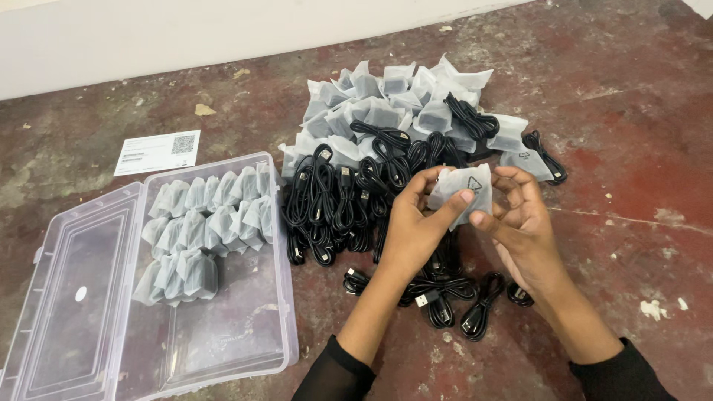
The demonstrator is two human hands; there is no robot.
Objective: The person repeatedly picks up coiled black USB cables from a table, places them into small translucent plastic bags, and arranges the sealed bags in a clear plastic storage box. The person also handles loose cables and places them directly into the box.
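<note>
Both of my hands hold one small translucent white pouch (466, 189) above the floor. My left hand (416, 223) pinches its left edge with thumb on the front. My right hand (520, 219) grips its right side. Under my hands lies a heap of coiled black cables (342, 204) with plug ends. Behind that is a pile of more white pouches (401, 100), some with cables inside.
An open clear plastic box (223, 327) stands at the left, its lid (70, 289) folded out flat, with rows of filled pouches (204, 226) in its far part. A white paper slip (157, 151) lies beyond it. The red worn floor (631, 148) meets a white wall (148, 30).
</note>
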